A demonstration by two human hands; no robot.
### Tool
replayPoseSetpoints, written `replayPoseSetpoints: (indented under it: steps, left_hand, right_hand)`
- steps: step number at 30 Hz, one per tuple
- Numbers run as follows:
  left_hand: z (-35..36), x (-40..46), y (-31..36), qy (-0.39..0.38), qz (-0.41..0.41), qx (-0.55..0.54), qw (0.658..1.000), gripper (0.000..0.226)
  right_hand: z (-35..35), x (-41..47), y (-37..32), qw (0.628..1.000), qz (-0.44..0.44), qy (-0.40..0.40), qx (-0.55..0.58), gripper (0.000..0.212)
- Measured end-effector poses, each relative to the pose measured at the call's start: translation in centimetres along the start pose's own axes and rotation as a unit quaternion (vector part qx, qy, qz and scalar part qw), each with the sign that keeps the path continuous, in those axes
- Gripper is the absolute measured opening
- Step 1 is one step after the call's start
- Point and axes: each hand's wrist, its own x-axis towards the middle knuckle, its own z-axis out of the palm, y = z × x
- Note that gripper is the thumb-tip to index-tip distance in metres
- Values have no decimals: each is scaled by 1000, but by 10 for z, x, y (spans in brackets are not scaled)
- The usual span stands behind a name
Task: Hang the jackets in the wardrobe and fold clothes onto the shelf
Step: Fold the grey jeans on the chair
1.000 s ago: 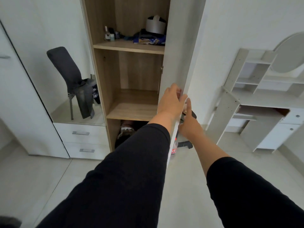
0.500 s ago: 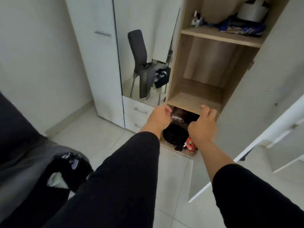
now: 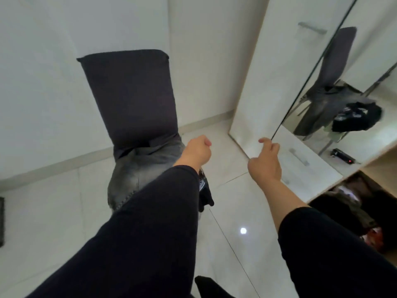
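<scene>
A grey denim jacket [image 3: 141, 168] lies on the seat of a dark chair [image 3: 131, 93] against the white wall. A black garment [image 3: 205, 195] hangs off the seat's right edge, partly behind my left sleeve. My left hand [image 3: 196, 152] hovers over the jacket's right side with fingers curled, holding nothing. My right hand [image 3: 265, 159] is in the air to the right, fingers loosely curled and empty. The wardrobe [image 3: 257, 67] stands at the right; its open bottom compartment [image 3: 352, 205] holds dark clothes.
A mirror door [image 3: 352, 87] reflects the chair and the clothes on it. White drawers [image 3: 300, 160] with metal handles sit below the mirror. Glossy pale floor tiles [image 3: 227, 211] spread between chair and wardrobe. A dark object [image 3: 1, 220] is at the left edge.
The view has swung left from the open wardrobe to the chair. Both hands let go of the wardrobe door and moved with it, the left now over the jacket.
</scene>
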Motion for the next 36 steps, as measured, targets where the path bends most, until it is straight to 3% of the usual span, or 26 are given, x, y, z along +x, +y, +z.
replayPoseSetpoints:
  steps: [9, 17, 27, 31, 36]
  left_hand:
    - [-63, 41, -116, 80, -137, -42, 987, 26]
    - [-68, 110, -171, 131, -243, -59, 959, 17]
    - [-52, 186, -263, 54, -287, 5, 956, 27]
    - [-39, 217, -306, 35, -265, 88, 960, 30]
    - [-26, 241, -332, -70, -247, 239, 936, 42]
  right_hand:
    - [113, 52, -89, 977, -134, -165, -8, 53]
    - [219, 136, -123, 923, -212, -320, -28, 50]
    - [357, 205, -130, 873, -223, -428, -71, 41]
    - [419, 207, -127, 851, -247, -450, -108, 38]
    - [470, 197, -133, 840, -247, -474, -97, 37]
